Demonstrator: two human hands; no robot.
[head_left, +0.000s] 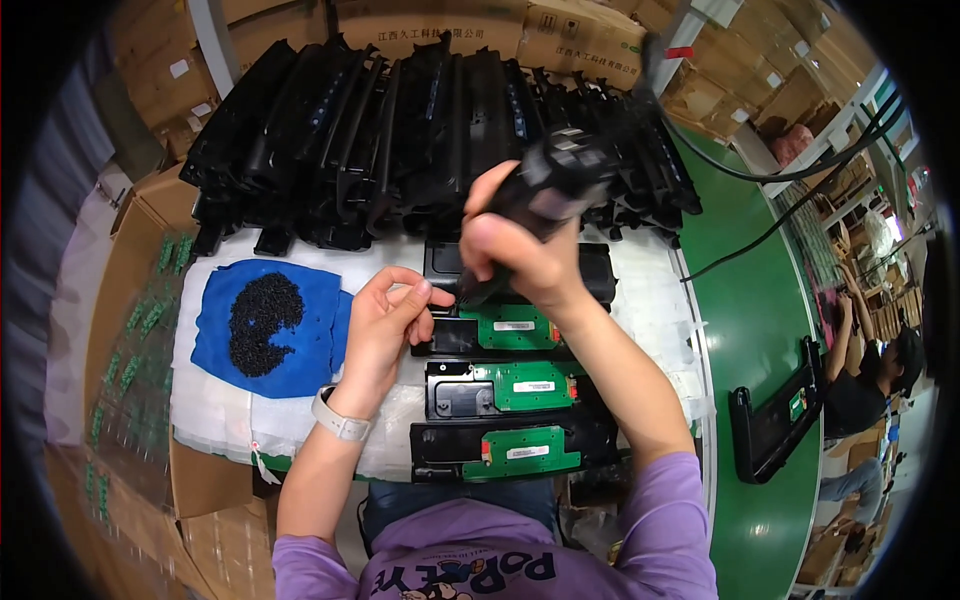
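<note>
My right hand [530, 255] is wrapped around a black power screwdriver [565, 180], tilted with its nose down to the left. The tool's tip is over the left part of a black plastic housing [445, 337] carrying a green circuit board [500, 330]. Beside that tip, my left hand [382, 325] has its thumb and forefinger pinched together; what they hold, if anything, is too small to make out. Two more housings with green boards [535, 387] lie nearer me in a column. Another black housing [597, 270] lies beyond, partly covered by my right hand.
Small black screws [262, 325] lie heaped on a blue cloth [220, 365] at left. Black plastic housings [430, 140] are stacked along the back. A box [150, 330] with green boards stands left. At right, another housing [775, 430] rests on the green tabletop [745, 300], under a hanging cable [770, 178].
</note>
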